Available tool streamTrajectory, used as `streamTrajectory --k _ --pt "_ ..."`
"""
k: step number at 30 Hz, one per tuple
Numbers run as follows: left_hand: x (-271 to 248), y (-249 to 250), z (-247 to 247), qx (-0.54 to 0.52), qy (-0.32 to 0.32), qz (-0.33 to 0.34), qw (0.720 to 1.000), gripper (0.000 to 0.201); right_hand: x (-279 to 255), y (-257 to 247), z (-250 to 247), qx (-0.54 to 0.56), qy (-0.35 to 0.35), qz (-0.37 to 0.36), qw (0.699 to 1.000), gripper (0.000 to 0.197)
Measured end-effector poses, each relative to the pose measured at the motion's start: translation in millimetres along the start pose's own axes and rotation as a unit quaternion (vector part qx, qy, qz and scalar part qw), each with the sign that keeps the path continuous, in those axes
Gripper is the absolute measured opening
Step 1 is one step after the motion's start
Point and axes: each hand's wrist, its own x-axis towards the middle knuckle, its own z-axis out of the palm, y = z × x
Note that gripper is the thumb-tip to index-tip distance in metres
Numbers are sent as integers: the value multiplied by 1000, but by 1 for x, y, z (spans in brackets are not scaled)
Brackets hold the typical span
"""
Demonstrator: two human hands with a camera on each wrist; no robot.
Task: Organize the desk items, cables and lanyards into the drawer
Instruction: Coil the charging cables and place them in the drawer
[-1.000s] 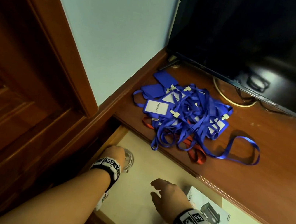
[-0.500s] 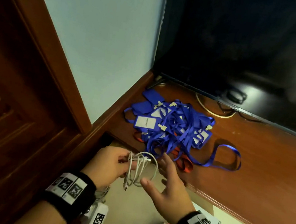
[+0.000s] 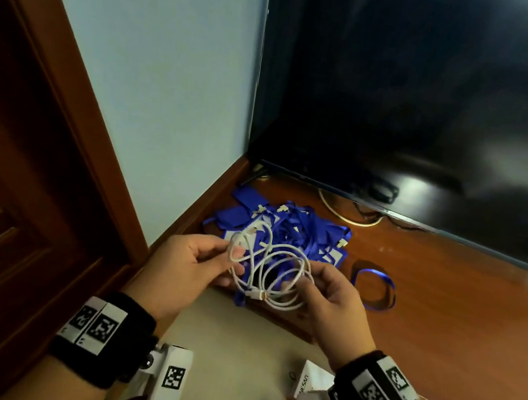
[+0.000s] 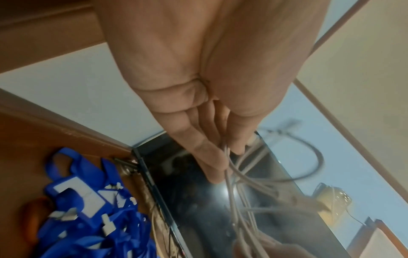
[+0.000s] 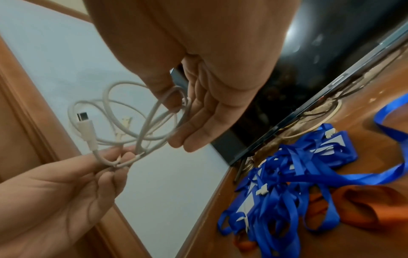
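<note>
A white USB cable (image 3: 274, 270) hangs in loose loops above the open drawer (image 3: 232, 350). My left hand (image 3: 232, 257) pinches the loops on the left side, near the plug (image 5: 85, 122). On the right, my right hand (image 3: 308, 284) holds the coil with thumb and fingers. The left wrist view has the cable (image 4: 234, 192) running down from my left hand's fingertips (image 4: 217, 165). Seen from the right wrist, my right hand (image 5: 183, 122) has its thumb hooked through the coil (image 5: 141, 129). A pile of blue lanyards (image 3: 299, 229) with badge holders lies on the desk (image 3: 445, 315) behind the cable, an orange lanyard (image 5: 364, 206) among them.
A large dark TV (image 3: 443, 107) stands at the back of the desk, with a cable (image 3: 346, 214) under it. Small boxes (image 3: 310, 380) lie in the drawer at the lower right. A wooden door (image 3: 14, 195) and a pale wall border the left.
My left hand lifted the white cable out of the drawer's left corner to above the desk edge. My right hand rose and took hold of the coil's other side.
</note>
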Motion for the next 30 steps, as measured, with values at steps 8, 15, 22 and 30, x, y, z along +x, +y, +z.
streamTrajectory --k 8,15,22,30 --pt "-2 37 3 56 55 107 991 12 -3 -23 -11 -15 52 -35 998 35" --pt "3 80 11 119 -60 153 979 24 -20 -89 2 -199 -49 -247 947 68" --pt "7 110 3 79 -111 134 981 16 -12 -113 -10 -227 -31 -274 934 10" --pt "12 109 4 64 -108 55 991 28 -10 -106 -23 -196 -27 -190 962 16"
